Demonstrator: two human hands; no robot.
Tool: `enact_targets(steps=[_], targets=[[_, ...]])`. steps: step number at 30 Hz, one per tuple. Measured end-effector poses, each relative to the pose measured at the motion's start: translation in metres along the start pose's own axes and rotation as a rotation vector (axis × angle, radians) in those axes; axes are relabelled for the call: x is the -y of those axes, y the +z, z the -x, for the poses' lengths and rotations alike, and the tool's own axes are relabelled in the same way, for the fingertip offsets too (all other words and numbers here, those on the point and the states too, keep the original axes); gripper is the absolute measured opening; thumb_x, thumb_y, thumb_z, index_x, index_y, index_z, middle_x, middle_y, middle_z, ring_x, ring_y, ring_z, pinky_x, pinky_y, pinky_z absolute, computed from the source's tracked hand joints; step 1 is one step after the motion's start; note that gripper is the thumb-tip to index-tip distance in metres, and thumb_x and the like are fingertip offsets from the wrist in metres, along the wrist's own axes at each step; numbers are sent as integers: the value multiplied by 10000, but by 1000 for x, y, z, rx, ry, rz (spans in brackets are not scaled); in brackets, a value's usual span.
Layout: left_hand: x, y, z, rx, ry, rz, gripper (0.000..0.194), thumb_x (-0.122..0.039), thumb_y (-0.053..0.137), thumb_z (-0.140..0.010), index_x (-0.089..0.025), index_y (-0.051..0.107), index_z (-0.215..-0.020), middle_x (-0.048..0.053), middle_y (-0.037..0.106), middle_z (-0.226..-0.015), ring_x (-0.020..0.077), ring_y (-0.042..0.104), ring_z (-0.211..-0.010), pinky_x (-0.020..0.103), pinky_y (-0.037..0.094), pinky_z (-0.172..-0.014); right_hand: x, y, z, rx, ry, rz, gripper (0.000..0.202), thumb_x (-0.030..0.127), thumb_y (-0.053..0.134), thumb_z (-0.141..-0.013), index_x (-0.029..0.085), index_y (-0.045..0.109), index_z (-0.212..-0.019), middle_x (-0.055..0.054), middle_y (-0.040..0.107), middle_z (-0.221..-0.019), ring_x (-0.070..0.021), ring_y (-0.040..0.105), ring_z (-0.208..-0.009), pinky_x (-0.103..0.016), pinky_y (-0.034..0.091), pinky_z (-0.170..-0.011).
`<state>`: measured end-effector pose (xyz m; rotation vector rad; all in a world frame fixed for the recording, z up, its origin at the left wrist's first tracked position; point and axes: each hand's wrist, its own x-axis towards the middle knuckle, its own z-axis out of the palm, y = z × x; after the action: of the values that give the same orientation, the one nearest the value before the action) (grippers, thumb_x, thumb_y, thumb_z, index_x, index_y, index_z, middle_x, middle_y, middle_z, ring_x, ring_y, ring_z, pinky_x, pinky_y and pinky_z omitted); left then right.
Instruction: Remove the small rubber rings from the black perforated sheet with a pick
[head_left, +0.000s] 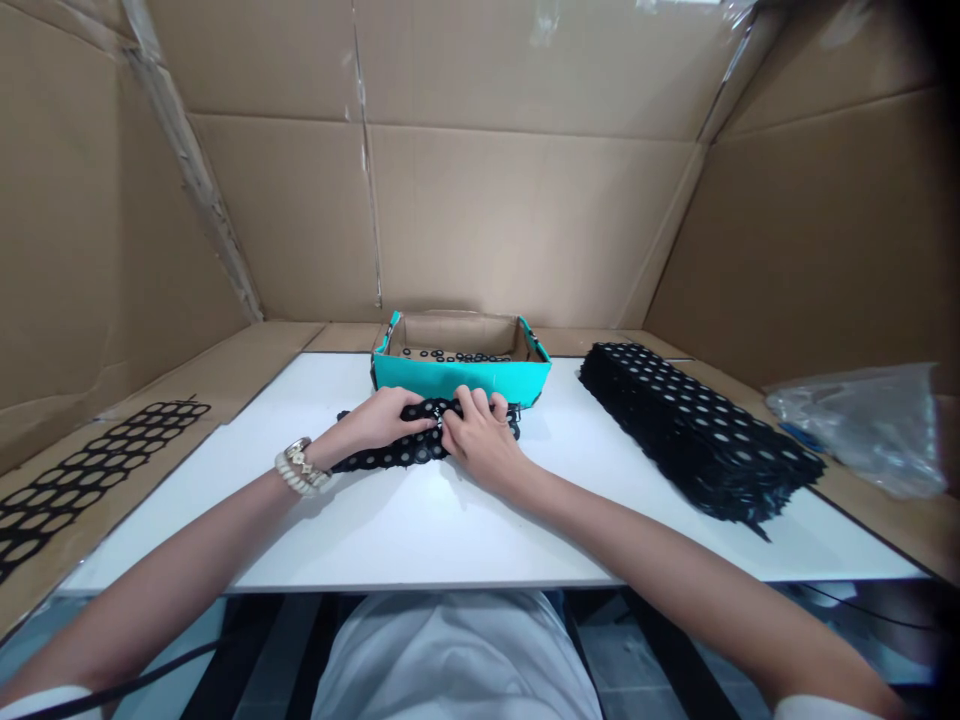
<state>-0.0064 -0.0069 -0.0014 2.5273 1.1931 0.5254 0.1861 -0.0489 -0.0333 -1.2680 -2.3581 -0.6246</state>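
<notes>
A black sheet with rows of pale round spots [390, 456] lies on the white table, just in front of a small turquoise-edged cardboard box [461, 378]. My left hand [386, 418] has its thumb and fingers closed on the sheet's upper left part. From the other side, my right hand [478, 432] bends its fingers over the same sheet, close to my left thumb. The fingertips partly cover the sheet between the hands. Black rings [480, 357] show inside the box.
On the right stands a thick stack of black spotted sheets [697, 420]. Beyond it lies a clear plastic bag [870, 425]. A black sheet with open holes [97, 470] rests on cardboard at the left. Tall cardboard walls [525, 220] enclose the white table [390, 545].
</notes>
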Motion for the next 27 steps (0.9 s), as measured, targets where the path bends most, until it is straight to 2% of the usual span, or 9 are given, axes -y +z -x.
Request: enact_targets(steps=[4, 8, 13, 20, 27], targets=[[2, 0, -1, 17, 69, 9, 428, -564, 510, -827, -154, 525, -707, 0, 547, -670, 141, 454, -623, 257, 280, -566, -9, -9, 0, 34, -57, -64, 303, 291, 343, -960, 158, 586, -836, -129, 492, -1071, -263, 395, -964, -430, 241, -841], [6, 2, -3, 77, 61, 85, 442, -588, 585, -762, -146, 583, -770, 4, 586, -736, 155, 492, -676, 249, 316, -587, -14, -19, 1, 24, -91, -130, 315, 288, 351, -954, 158, 587, -792, -119, 477, -1101, -257, 383, -974, -439, 240, -850], [4, 1, -2, 175, 45, 145, 458, -601, 632, -720, -145, 615, -766, -4, 608, -734, 156, 506, -669, 246, 329, -589, -23, -26, 4, 31, -129, -361, 354, 270, 358, -949, 165, 578, -692, -68, 445, -1084, -222, 373, -957, -421, 265, -852], [-3, -3, -1, 224, 57, 130, 458, -600, 611, -744, -149, 558, -685, -19, 525, -667, 132, 436, -624, 238, 302, -565, -27, -29, 5, 35, -91, -567, 382, 244, 335, -948, 170, 581, -664, -44, 457, -1098, -218, 369, -986, -424, 284, -876], [-5, -3, 0, 273, 47, 167, 369, -521, 585, -800, -153, 596, -795, -4, 588, -776, 149, 487, -701, 234, 336, -619, -29, -31, 4, 46, -100, -616, 345, 134, 323, -885, 148, 460, -569, -32, 487, -1041, -210, 385, -949, -402, 302, -858]])
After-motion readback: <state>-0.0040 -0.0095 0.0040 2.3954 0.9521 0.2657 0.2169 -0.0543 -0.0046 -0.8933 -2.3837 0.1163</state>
